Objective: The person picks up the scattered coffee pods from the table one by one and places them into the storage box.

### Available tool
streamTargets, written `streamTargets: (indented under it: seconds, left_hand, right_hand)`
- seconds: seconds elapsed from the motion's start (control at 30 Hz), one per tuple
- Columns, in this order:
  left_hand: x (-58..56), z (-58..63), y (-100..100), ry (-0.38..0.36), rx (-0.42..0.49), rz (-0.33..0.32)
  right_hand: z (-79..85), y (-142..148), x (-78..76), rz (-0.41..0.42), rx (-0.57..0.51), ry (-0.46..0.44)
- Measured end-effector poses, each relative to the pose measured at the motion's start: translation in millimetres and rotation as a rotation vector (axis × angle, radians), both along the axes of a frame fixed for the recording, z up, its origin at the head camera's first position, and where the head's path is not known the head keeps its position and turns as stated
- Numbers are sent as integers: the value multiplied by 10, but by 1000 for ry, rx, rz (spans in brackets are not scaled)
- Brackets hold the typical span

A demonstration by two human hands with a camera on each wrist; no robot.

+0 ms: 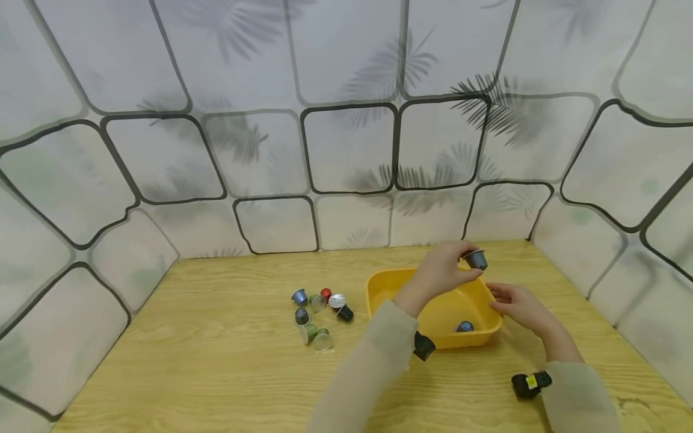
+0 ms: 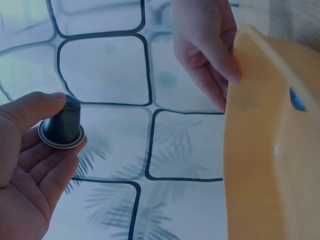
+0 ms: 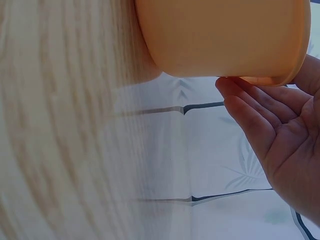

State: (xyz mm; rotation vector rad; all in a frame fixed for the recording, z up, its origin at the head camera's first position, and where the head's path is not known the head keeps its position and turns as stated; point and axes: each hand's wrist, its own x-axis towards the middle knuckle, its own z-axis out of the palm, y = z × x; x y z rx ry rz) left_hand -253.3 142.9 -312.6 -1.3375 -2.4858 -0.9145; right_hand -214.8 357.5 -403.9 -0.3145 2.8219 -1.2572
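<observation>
Above the far right part of a yellow plastic basin (image 1: 387,279), my left hand (image 1: 437,270) pinches a dark coffee capsule (image 1: 476,260). In the left wrist view the capsule (image 2: 62,125) is held between thumb and fingers, its wide rim facing down. My right hand (image 1: 522,307) holds the basin's right end. Seen from the right wrist, the fingers of that hand (image 3: 285,125) lie against the outside under the rim, and the thumb is partly hidden behind it. Inside the basin lies a blue capsule (image 1: 464,326).
Left of the basin, several loose capsules lie in a cluster on the wooden table (image 1: 216,361), among them a blue one (image 1: 299,297), a red one (image 1: 325,294) and a black one (image 1: 344,313). A patterned wall covering (image 1: 352,150) encloses the table's back and sides.
</observation>
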Motion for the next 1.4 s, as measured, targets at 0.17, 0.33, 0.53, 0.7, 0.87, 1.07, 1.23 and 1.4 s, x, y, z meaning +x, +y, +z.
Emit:
streamTargets:
  seconds: [0.17, 0.33, 0.53, 0.7, 0.87, 1.07, 1.23, 1.4]
  left_hand:
    - [-117, 57, 31, 69, -19, -11]
    - [-273, 32, 62, 105, -118, -14]
    - [-423, -56, 66, 136, -192, 28]
    - [-489, -124, 56, 116, -232, 24]
    - [-533, -160, 50, 109, -308, 26]
    - [-593, -251, 41, 160, -418, 18]
    - [-627, -345, 55, 176, -524, 24]
    - [-644, -424, 97, 175, -609, 14]
  right_hand:
    - [7, 2, 0, -8, 4, -4]
    - [0, -4, 3, -11, 6, -1]
    - [0, -1, 15, -13, -10, 4]
    - [5, 4, 24, -22, -14, 5]
    - [-14, -4, 13, -23, -13, 3]
    - [-16, -23, 21, -31, -9, 6]
    - [-5, -25, 20, -42, 1, -2]
    - [0, -18, 11, -42, 2, -14]
